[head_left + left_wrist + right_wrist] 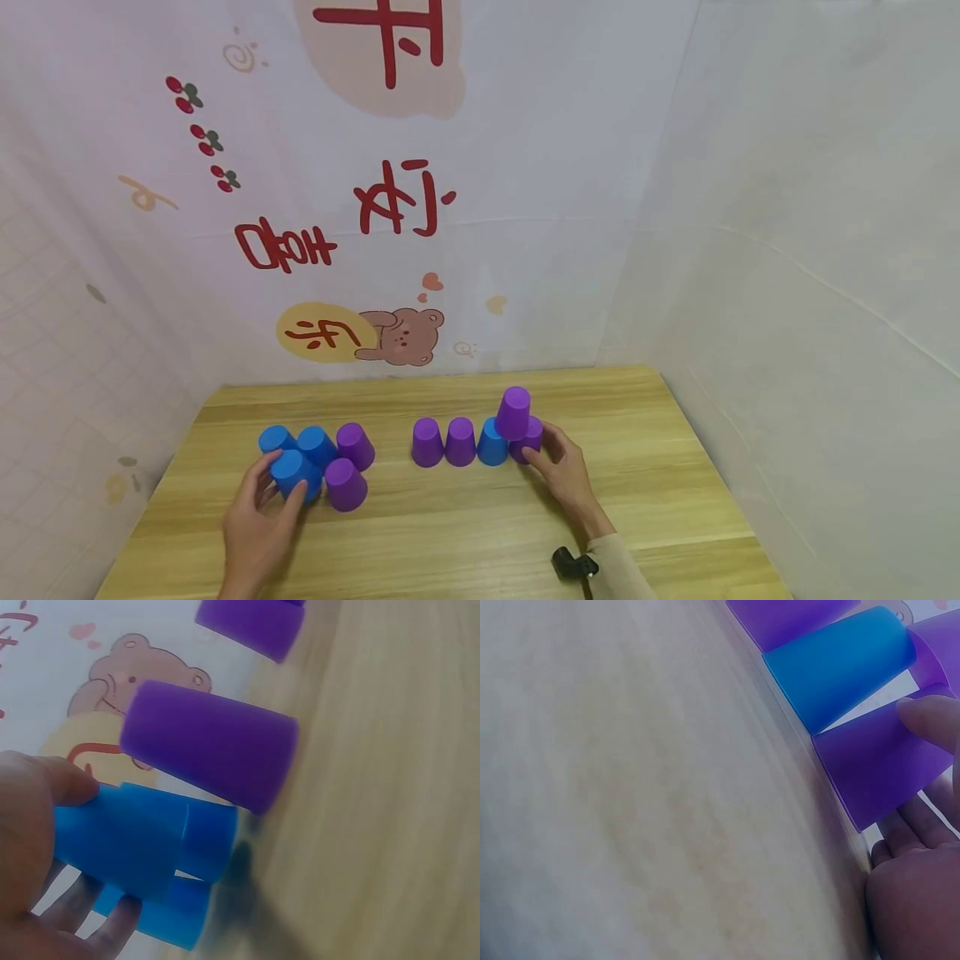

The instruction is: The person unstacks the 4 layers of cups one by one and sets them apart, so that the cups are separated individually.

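Observation:
My left hand (258, 521) grips a blue cup (112, 832), thumb on one side and fingers on the other. Its rim looks raised off the table in the left wrist view. Close behind it stand two upside-down blue cups (277, 437), partly covered. To their right are two purple cups (347, 485). My right hand (566, 471) holds the purple cup (881, 761) at the right end of a row, thumb on its near side. Beside that cup stands a blue cup (492, 443), and an upper purple cup (514, 412) sits across the pair.
Two more purple cups (427, 443) continue the row leftward. The wooden table (420, 542) meets a printed white curtain (525, 292) at its back edge. A black device (573, 564) is at the right wrist.

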The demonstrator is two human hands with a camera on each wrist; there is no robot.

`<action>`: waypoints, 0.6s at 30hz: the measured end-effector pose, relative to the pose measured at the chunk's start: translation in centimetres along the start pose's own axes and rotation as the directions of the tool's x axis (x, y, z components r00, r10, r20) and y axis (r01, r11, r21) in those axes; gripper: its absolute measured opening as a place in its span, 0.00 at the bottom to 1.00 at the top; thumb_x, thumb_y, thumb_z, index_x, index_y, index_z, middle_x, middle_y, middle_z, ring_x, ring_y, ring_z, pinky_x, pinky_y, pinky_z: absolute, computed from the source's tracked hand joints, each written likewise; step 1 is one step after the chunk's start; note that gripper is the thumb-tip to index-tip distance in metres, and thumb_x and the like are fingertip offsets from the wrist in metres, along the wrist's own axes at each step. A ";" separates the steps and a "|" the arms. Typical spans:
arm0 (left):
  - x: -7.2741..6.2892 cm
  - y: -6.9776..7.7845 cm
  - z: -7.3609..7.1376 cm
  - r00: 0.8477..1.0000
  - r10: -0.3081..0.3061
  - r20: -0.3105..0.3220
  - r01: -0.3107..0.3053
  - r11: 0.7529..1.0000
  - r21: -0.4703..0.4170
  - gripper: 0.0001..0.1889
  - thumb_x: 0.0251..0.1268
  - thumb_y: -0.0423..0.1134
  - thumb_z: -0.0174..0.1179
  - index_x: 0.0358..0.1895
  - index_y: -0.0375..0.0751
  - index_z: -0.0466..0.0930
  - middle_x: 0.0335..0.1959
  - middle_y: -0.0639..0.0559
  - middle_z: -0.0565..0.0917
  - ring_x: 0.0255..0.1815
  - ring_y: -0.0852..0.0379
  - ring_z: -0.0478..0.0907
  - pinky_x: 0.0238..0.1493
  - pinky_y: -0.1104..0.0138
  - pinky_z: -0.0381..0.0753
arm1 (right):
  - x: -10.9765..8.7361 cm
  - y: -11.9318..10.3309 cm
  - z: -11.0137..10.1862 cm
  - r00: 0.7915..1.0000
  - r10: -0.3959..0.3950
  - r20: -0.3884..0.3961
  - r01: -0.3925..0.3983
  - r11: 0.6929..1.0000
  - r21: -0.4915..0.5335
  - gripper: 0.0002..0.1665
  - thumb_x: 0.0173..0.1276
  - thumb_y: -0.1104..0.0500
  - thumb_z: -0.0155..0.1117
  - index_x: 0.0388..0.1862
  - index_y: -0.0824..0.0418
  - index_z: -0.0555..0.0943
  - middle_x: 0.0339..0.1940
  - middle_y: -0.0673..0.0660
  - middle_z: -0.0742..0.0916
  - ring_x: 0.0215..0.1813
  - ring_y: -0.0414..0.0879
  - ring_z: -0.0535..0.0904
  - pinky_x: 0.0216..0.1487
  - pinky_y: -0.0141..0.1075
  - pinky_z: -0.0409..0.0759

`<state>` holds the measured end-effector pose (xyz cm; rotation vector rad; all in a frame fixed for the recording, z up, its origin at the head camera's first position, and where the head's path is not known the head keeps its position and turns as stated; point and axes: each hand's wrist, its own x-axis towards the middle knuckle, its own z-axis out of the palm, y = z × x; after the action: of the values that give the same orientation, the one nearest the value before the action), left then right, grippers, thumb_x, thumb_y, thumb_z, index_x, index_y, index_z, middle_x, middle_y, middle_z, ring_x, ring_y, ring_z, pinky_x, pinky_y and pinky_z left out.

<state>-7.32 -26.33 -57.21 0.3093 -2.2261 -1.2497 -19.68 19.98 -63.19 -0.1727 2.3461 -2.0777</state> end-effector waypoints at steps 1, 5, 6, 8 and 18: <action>-0.1 -0.2 0.1 1.000 -0.012 0.007 0.012 1.000 0.008 0.34 0.67 0.23 0.77 0.76 0.37 0.79 0.72 0.28 0.85 0.60 0.95 0.69 0.62 0.95 0.71 | 0.0 0.0 0.0 1.000 -0.001 0.001 0.001 1.000 -0.001 0.35 0.75 0.62 0.80 0.79 0.60 0.80 0.79 0.62 0.85 0.85 0.56 0.77 0.80 0.21 0.73; -0.3 -0.8 0.4 0.999 -0.032 0.027 0.031 0.999 0.025 0.34 0.66 0.23 0.77 0.76 0.36 0.79 0.72 0.28 0.85 0.60 0.95 0.67 0.62 0.95 0.71 | 0.0 0.1 0.1 1.000 -0.005 0.002 0.005 1.000 -0.009 0.35 0.76 0.62 0.79 0.79 0.60 0.80 0.79 0.62 0.85 0.85 0.57 0.77 0.81 0.21 0.73; -0.4 -0.9 0.5 0.999 -0.029 0.029 0.028 0.999 0.023 0.34 0.66 0.23 0.77 0.76 0.37 0.79 0.72 0.28 0.86 0.60 0.95 0.68 0.62 0.95 0.71 | -0.1 0.0 0.1 1.000 -0.004 0.002 0.004 1.000 -0.009 0.35 0.76 0.62 0.79 0.79 0.60 0.80 0.79 0.62 0.85 0.85 0.58 0.77 0.81 0.22 0.73; -0.4 -1.1 0.7 0.999 -0.020 0.032 0.020 1.000 0.015 0.34 0.66 0.23 0.77 0.75 0.37 0.80 0.71 0.27 0.86 0.60 0.95 0.68 0.63 0.95 0.71 | 0.0 0.0 0.1 1.000 -0.004 0.002 0.004 1.000 -0.011 0.35 0.76 0.61 0.79 0.79 0.60 0.80 0.79 0.62 0.85 0.85 0.58 0.77 0.81 0.22 0.73; -0.6 -1.8 1.2 0.999 -0.023 0.043 0.023 1.000 0.003 0.34 0.65 0.23 0.78 0.75 0.37 0.80 0.70 0.27 0.86 0.60 0.96 0.68 0.63 0.95 0.70 | 0.0 0.0 0.0 1.000 -0.008 0.000 0.008 1.000 -0.001 0.35 0.75 0.62 0.80 0.78 0.60 0.80 0.79 0.62 0.85 0.81 0.43 0.80 0.80 0.21 0.73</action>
<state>-7.66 -26.15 -59.47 0.3123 -2.2668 -1.2773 -19.64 19.97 -63.16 -0.1830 2.3499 -2.0803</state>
